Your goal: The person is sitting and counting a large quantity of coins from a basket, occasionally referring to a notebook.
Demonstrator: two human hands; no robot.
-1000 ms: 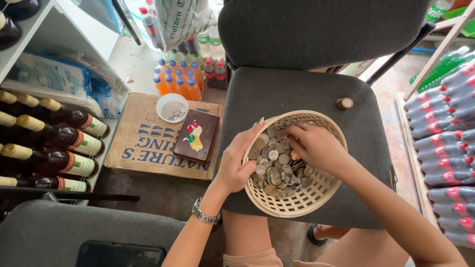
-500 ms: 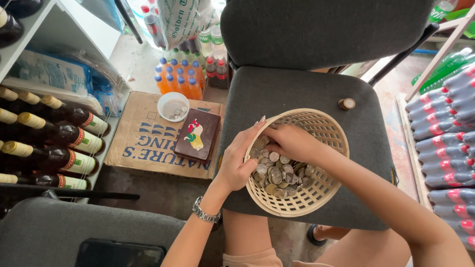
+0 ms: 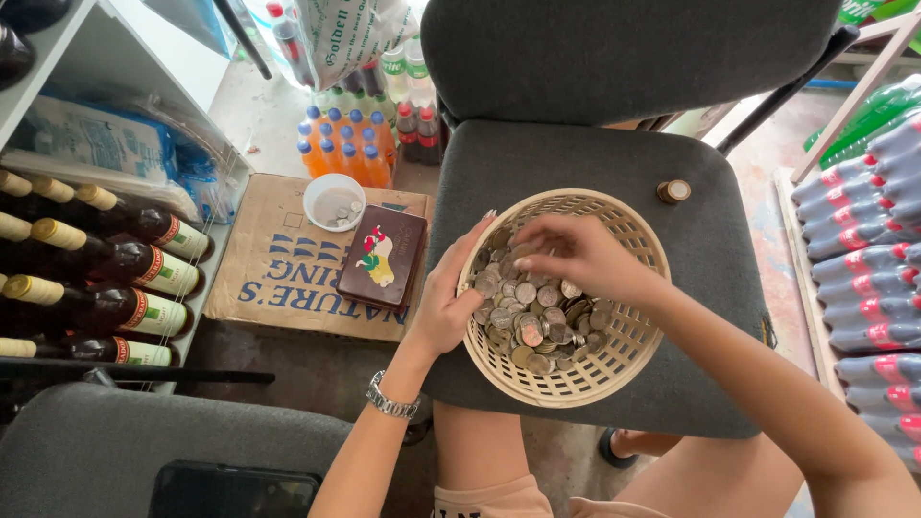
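- A cream woven plastic basket (image 3: 614, 374) sits on the grey padded seat of an office chair (image 3: 710, 317), toward the seat's front edge and a little left of its middle.
- The basket holds a heap of coins (image 3: 537, 312), mostly silver with a few coppery ones.
- The left hand (image 3: 446, 307) cups the basket's left rim from outside, fingers slightly curled and pressed against the wall, steadying it; a metal wristwatch (image 3: 390, 398) is on that wrist.
- The right hand (image 3: 576, 254) reaches in over the far rim, fingers bent down and gathered on the top of the coin heap; whether it pinches a coin between the fingertips cannot be told.
- A small stack of coins (image 3: 673, 191) stands alone on the seat near its back right corner, apart from the basket.
- Left of the chair, a flat cardboard box (image 3: 278, 278) on the floor carries a white bowl (image 3: 334, 201) and a dark brown tin (image 3: 384, 259) with a picture on its lid.
- Dark glass bottles (image 3: 106, 259) lie on a shelf at the far left; orange soft-drink bottles (image 3: 345, 149) stand beyond the box.
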